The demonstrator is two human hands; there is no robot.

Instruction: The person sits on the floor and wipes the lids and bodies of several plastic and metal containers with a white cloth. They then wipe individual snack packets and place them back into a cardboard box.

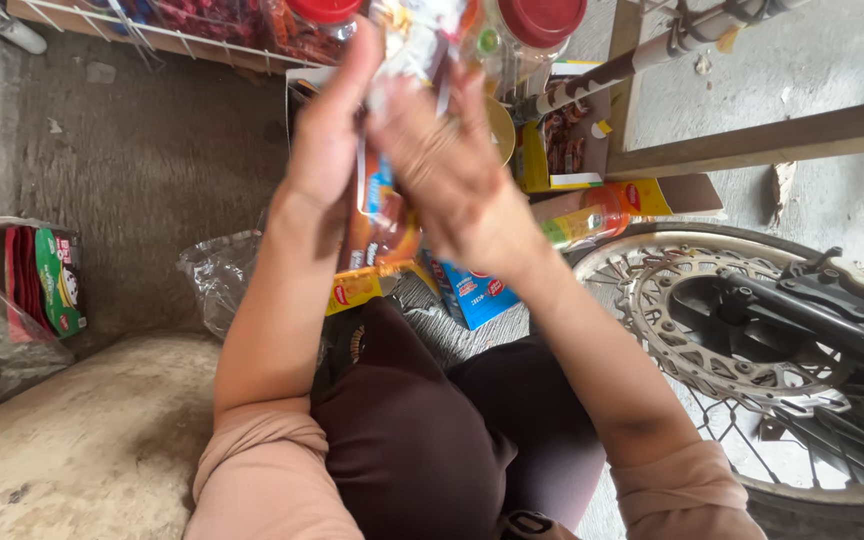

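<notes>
Left hand, right hand: both grips clamped on strip of snack packets, raised above lap. Blue carton just beneath strip. 2 red-lidded jars beyond strip. Motorcycle wheel right of strip.

motorcycle wheel, red-lidded jars, blue box, clear plastic bag

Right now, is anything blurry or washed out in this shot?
Head view: the packet held up between the left hand and right hand is blurred and washed out at the top edge; the wheel and floor look sharper, in soft even daylight without hard shadows.
</notes>
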